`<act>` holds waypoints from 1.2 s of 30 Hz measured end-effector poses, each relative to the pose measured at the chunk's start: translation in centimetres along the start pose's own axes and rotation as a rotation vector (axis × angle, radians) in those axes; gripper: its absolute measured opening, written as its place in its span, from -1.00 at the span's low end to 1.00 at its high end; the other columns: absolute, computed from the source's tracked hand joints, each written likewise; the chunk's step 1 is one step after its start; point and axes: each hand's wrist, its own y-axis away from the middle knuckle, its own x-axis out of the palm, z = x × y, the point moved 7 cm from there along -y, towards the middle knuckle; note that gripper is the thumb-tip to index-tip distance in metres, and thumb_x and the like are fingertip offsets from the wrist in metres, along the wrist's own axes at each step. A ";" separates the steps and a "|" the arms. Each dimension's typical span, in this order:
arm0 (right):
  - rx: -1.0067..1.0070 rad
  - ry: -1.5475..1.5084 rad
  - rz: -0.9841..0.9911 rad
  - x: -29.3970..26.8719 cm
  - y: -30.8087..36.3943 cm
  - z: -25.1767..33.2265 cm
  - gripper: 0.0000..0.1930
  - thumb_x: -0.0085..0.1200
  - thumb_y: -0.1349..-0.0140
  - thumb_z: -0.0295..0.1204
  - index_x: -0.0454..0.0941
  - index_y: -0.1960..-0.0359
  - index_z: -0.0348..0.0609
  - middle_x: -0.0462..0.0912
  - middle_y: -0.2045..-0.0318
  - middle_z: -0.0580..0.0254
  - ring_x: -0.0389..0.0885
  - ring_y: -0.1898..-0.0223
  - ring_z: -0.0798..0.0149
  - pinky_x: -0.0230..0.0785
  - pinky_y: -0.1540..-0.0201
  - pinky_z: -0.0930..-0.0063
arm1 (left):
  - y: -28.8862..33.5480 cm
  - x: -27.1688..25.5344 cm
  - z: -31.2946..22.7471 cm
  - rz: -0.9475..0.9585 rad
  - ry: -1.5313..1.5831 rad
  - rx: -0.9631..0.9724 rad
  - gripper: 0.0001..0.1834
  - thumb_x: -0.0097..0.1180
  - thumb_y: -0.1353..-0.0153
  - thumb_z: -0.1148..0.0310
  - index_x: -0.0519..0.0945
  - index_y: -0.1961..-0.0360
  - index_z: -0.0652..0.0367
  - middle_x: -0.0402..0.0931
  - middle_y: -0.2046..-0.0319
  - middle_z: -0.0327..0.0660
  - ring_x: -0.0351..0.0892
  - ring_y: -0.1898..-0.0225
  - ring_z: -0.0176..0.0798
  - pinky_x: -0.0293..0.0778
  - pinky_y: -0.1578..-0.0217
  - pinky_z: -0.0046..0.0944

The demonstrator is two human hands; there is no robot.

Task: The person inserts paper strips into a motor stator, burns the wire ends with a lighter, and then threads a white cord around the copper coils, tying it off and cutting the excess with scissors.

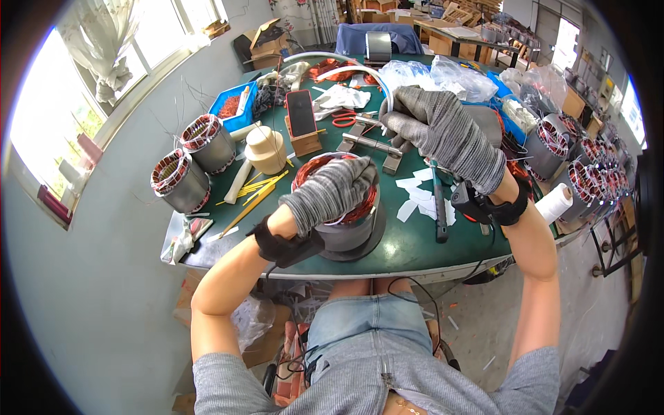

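Observation:
In a grey knit glove, my left hand [332, 192] lies over the top of a motor stator [346, 237] with red-brown copper windings. Its fingers are curled together at the winding rim, and whatever they grip is hidden. My right hand [443, 128], gloved the same way, is raised farther off to the right. White cord [349, 60] runs into its closed fingers and loops up and away to the left. Below that hand lie a metal bar fixture [371, 143] and red-handled scissors [344, 119]. A dark-handled hammer [439, 207] rests right of the stator.
Two wound stators [181, 190] stand at the left, near a cream wooden block [265, 150] and yellow sticks [252, 197]. A phone [300, 113] leans on a wooden stand. White paper pieces [415, 194] lie by the hammer. More stators [588, 176] crowd the right.

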 end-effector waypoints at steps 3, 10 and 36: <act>0.072 -0.156 0.048 1.4 0.4 -1.5 -0.86 -0.12 -0.25 -0.43 0.43 0.31 -0.26 0.50 0.48 0.33 0.54 0.49 0.52 0.43 0.39 0.67 | 1.3 -0.6 -1.1 -0.150 -0.204 0.113 -0.69 -0.10 -0.10 0.43 0.49 0.12 0.25 0.47 0.11 -0.13 0.38 0.01 -0.13 0.28 0.00 -0.29; -0.133 -0.062 0.004 4.5 0.7 -1.6 -0.84 -0.01 -0.13 -0.40 0.42 0.39 -0.26 0.48 0.52 0.06 0.47 0.45 0.10 0.34 0.30 0.35 | 2.2 0.6 -0.7 -0.205 -0.536 0.324 -0.65 -0.10 -0.10 0.49 0.38 0.05 0.33 0.42 0.11 -0.05 0.41 0.08 -0.15 0.37 0.03 -0.28; 0.104 -0.518 -0.028 6.5 1.0 -2.6 -0.87 -0.03 -0.17 -0.46 0.45 0.37 -0.30 0.48 0.56 0.26 0.50 0.56 0.47 0.42 0.45 0.59 | 2.9 1.2 3.0 -0.318 0.307 0.213 -0.68 -0.19 -0.29 0.38 0.34 -0.03 0.28 0.50 0.27 -0.26 0.51 0.38 -0.49 0.45 0.36 -0.54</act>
